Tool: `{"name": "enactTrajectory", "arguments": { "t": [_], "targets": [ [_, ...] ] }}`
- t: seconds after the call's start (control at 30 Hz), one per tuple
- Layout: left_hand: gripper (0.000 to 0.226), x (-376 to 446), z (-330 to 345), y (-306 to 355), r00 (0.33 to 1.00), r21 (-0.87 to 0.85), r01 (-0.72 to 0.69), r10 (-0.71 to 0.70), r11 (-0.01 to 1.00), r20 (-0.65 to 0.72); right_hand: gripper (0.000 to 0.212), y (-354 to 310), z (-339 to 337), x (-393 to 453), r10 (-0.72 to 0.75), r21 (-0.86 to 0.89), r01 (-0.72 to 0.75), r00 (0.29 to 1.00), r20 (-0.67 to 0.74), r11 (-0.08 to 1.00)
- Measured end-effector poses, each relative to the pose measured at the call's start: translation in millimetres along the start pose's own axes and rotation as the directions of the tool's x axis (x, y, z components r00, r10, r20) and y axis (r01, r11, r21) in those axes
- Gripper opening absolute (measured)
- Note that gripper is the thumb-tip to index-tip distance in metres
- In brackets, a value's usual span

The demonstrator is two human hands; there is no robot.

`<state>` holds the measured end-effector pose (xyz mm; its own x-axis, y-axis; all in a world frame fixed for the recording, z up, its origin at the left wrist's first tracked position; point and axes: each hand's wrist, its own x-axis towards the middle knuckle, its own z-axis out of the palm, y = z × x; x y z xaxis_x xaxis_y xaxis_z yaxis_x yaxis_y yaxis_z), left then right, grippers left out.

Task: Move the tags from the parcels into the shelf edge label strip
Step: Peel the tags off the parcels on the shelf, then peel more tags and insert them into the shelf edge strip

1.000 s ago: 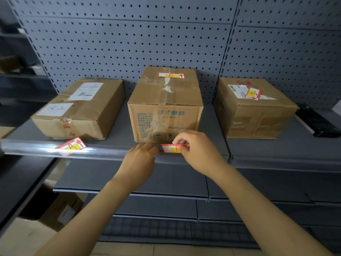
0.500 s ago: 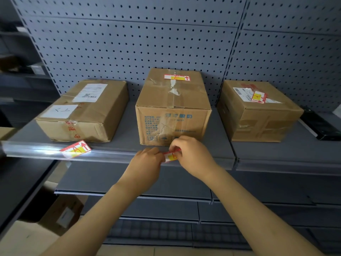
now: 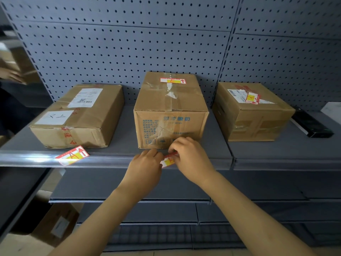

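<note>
The tag in hand (image 3: pixel 168 160), red-bordered with a yellow patch, sits tilted at the front edge of the shelf, just below the near face of the middle parcel (image 3: pixel 170 109), and both hands are on it. The right hand (image 3: pixel 191 159) pinches its right end, fingers clamped on the card from above, while the left hand (image 3: pixel 145 167) has its fingers curled at the tag's left end; they appear to grip it, though the fingertips are hidden behind the knuckles. The tag's lower edge meets the shelf edge label strip (image 3: pixel 110 159), the clear channel running along the shelf front, but the card looks askew rather than seated, so the step in hand is judged to be the feeding of this tag into the strip. The next move calls for levelling the card, tucking its lower edge behind the strip's lip and pressing its top edge in until it lies flat. To the left, another tag (image 3: pixel 72 155) marked with an arrow rests crookedly on the strip in front of the left parcel (image 3: pixel 79 115) and seems only half seated. Farther out, a tag (image 3: pixel 173 81) lies on top of the middle parcel at its far end, and one more (image 3: pixel 252 98) lies on top of the right parcel (image 3: pixel 252 111), so at least two remain to be moved.
</note>
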<state>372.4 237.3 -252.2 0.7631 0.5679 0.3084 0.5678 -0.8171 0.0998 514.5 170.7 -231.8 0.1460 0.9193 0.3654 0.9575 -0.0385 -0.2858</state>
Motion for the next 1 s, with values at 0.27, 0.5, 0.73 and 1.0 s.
{"name": "enactTrajectory", "arguments": {
  "t": [0.27, 0.5, 0.73, 1.0],
  "targets": [
    [0.032, 17.9, -19.3, 37.6, 0.980, 0.051, -0.199, 0.197, 0.979, 0.032, 0.018, 11.5, -33.6, -34.8, 0.258, -0.043, -0.259, 0.965, -0.044, 0.965],
    [0.017, 53.8, -29.2, 110.8, 0.927, -0.154, -0.347, 0.363, 0.925, 0.095, 0.025, 56.1, -95.7, -87.1, 0.518, -0.140, -0.519, 0.854, -0.046, 0.843],
    [0.022, 87.8, -16.7, 209.3, 0.833, -0.260, -0.532, 0.554, 0.806, 0.012, 0.025, 97.3, -154.6, -177.5, 0.697, -0.128, -0.717, 0.697, -0.172, 0.685],
    [0.030, 113.7, -2.8, 367.8, 0.697, -0.325, -0.684, 0.717, 0.653, -0.026, 0.026, 165.1, -225.9, -285.0, 0.798, -0.129, -0.858, 0.511, -0.318, 0.498]
  ]
}}
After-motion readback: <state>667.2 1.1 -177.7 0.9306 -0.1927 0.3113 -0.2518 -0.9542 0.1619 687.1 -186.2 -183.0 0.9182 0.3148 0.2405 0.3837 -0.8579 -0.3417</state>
